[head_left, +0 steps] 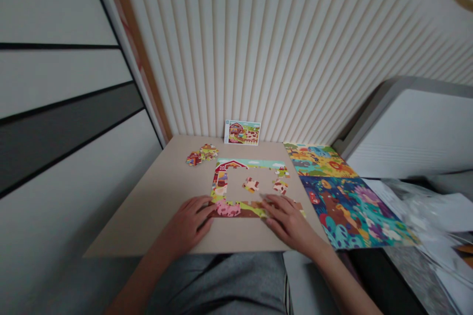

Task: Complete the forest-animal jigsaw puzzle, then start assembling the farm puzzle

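Observation:
A partly assembled farm jigsaw puzzle (pixel 229 208) lies on the table, its border forming a frame with a barn at top left and a pink pig at bottom left. My left hand (pixel 192 220) rests with its fingers stretched out, the tips touching the lower left corner. Over the lower right border lies my right hand (pixel 288 218), fingers spread and flat, hiding part of that edge. Inside the frame are a loose cow-patterned puzzle piece (pixel 251 184) and, near the right border, another brown-spotted piece (pixel 280 186). Neither hand visibly holds anything.
Loose puzzle pieces (pixel 209 152) lie in a small pile at the table's back left. A reference picture card (pixel 243 133) leans against the pleated wall. Two colourful finished puzzles, an orange animal one (pixel 320 160) and a dark blue one (pixel 356 214), adjoin the table's right side.

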`<act>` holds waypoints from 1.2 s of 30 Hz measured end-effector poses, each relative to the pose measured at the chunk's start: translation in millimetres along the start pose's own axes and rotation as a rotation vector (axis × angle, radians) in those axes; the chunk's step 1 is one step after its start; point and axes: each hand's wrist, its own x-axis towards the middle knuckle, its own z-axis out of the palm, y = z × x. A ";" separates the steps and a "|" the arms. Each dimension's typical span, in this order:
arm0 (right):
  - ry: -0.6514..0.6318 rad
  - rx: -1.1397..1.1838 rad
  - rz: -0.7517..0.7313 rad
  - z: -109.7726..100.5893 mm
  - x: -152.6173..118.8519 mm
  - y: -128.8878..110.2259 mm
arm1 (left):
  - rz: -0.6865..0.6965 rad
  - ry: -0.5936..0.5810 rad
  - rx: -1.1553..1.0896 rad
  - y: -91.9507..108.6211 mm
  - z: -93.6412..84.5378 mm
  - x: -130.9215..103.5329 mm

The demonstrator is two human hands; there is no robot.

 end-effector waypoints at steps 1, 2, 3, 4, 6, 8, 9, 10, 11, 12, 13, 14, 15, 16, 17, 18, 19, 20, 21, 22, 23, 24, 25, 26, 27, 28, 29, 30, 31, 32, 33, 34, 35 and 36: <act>0.005 -0.010 0.023 0.6 -3.8 -0.1 | 0.002 0.002 0.006 -0.4 0.5 -0.3; -0.005 -0.015 0.034 1.2 -7.1 -0.4 | 0.005 -0.001 0.015 -1.1 1.1 -0.5; -0.026 -0.015 0.028 1.7 -10.0 -0.7 | 0.010 -0.007 0.026 -1.9 1.7 -0.8; -0.050 -0.012 0.014 2.2 -12.5 -0.9 | 0.016 -0.013 0.038 -2.8 2.3 -1.0; -0.049 -0.018 0.028 3.8 -17.0 -0.1 | 0.033 -0.014 0.058 -5.0 3.7 -1.3; 0.051 -0.044 0.128 7.1 -22.0 3.2 | 0.048 0.003 0.063 -6.9 5.2 -1.3; 0.119 -0.058 0.194 9.7 -24.7 5.6 | 0.054 0.016 0.061 -7.7 6.0 -1.3; 0.183 -0.069 0.251 12.7 -27.4 8.1 | 0.058 0.029 0.056 -8.3 6.6 -1.2; 0.232 -0.075 0.289 15.9 -29.8 10.4 | 0.061 0.042 0.051 -8.8 7.2 -1.1; 0.266 -0.079 0.301 19.0 -31.7 12.3 | 0.061 0.052 0.046 -9.1 7.7 -1.0; 0.284 -0.080 0.293 21.8 -33.0 13.3 | 0.060 0.059 0.042 -9.3 8.2 -0.9; 0.294 -0.080 0.276 23.9 -33.7 13.5 | 0.057 0.063 0.040 -9.5 8.7 -0.9; 0.297 -0.080 0.259 25.1 -33.9 12.9 | 0.051 0.064 0.038 -9.8 9.2 -1.0; 0.292 -0.081 0.249 25.4 -33.5 11.6 | 0.041 0.065 0.036 -10.1 9.7 -1.2; 0.283 -0.082 0.246 24.5 -32.9 10.0 | 0.028 0.064 0.034 -10.5 10.2 -1.5; 0.267 -0.085 0.246 22.7 -32.0 8.6 | 0.014 0.063 0.033 -11.0 10.8 -1.9; 0.243 -0.089 0.249 20.0 -30.8 7.8 | 0.000 0.061 0.031 -11.6 11.4 -2.4; 0.216 -0.094 0.253 16.6 -29.2 8.1 | -0.012 0.059 0.031 -12.2 12.0 -2.9; 0.191 -0.101 0.257 12.6 -27.0 9.9 | -0.018 0.055 0.032 -12.8 12.5 -3.4; 0.171 -0.109 0.263 8.4 -23.9 13.5 | -0.020 0.052 0.033 -13.4 13.0 -3.9; 0.158 -0.118 0.271 4.2 -19.8 19.0 | -0.020 0.051 0.035 -13.9 13.4 -4.2; 0.152 -0.124 0.280 0.3 -14.7 26.1 | -0.019 0.053 0.037 -14.3 13.7 -4.5; 0.153 -0.126 0.287 -3.0 -8.6 34.7 | -0.017 0.059 0.037 -14.7 14.1 -4.6; 0.151 -0.121 0.289 -5.6 -1.8 44.1 | -0.017 0.069 0.037 -15.0 14.4 -4.6; 0.145 -0.104 0.282 -7.5 5.2 53.8 | -0.015 0.079 0.036 -15.3 14.7 -4.6; 0.131 -0.082 0.267 -8.5 12.0 63.3 | -0.013 0.088 0.036 -15.7 15.1 -4.6; 0.108 -0.058 0.245 -9.1 18.0 72.1 | -0.010 0.093 0.037 -16.2 15.6 -4.7; 0.088 -0.032 0.224 -9.3 22.8 80.1 | -0.006 0.091 0.039 -16.8 16.2 -4.8; 0.068 -0.003 0.203 -9.4 26.2 87.1 | -0.002 0.086 0.040 -17.5 16.9 -5.1; 0.055 0.030 0.188 -9.7 28.1 93.2 | 0.002 0.079 0.040 -18.4 17.7 -5.4; 0.046 0.070 0.179 -10.3 28.3 98.7 | 0.004 0.071 0.039 -19.3 18.5 -5.8; 0.041 0.115 0.178 -11.1 27.3 103.6 | 0.002 0.064 0.037 -20.3 19.2 -6.3; 0.038 0.165 0.184 -12.2 25.1 108.2 | -0.002 0.057 0.036 -21.3 19.7 -6.7; 0.036 0.215 0.197 -13.5 22.3 112.5 | -0.010 0.052 0.036 -22.3 20.2 -7.0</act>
